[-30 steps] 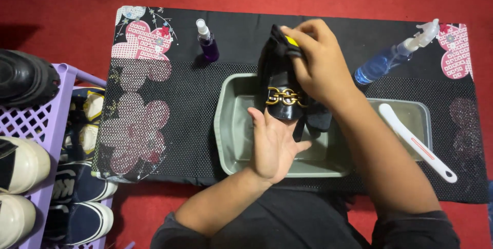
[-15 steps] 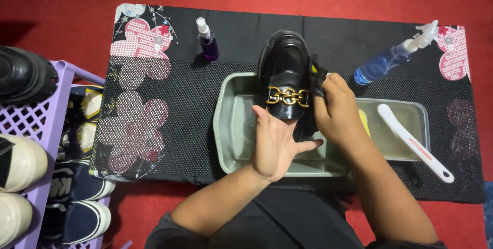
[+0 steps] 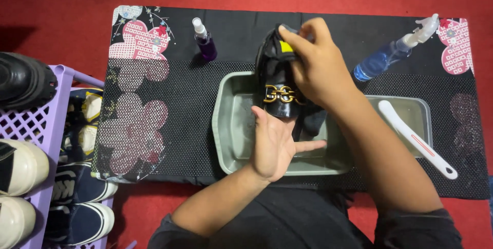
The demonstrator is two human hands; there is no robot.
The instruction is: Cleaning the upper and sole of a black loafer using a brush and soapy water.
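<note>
Left hand (image 3: 275, 144) open, fingers spread, propping black loafer (image 3: 280, 82) from below over grey tub (image 3: 231, 126). Right hand (image 3: 318, 64) closed around dark cloth (image 3: 285, 43) at toe. Best rubbed in short, firm strokes, shoe kept steady.

A glossy black leather loafer (image 3: 277, 92) with a gold chain buckle sits at frame centre. It points toe-up toward the top edge. A yellow-and-dark sponge (image 3: 285, 47) presses on its toe.

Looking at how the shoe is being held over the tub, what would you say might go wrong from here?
1. The black shoe rests only on the left hand while the right hand presses a cloth on its toe; it might slip into the grey tub.
2. The right forearm lies close to the white brush and the blue spray bottle, and may knock them.
</note>
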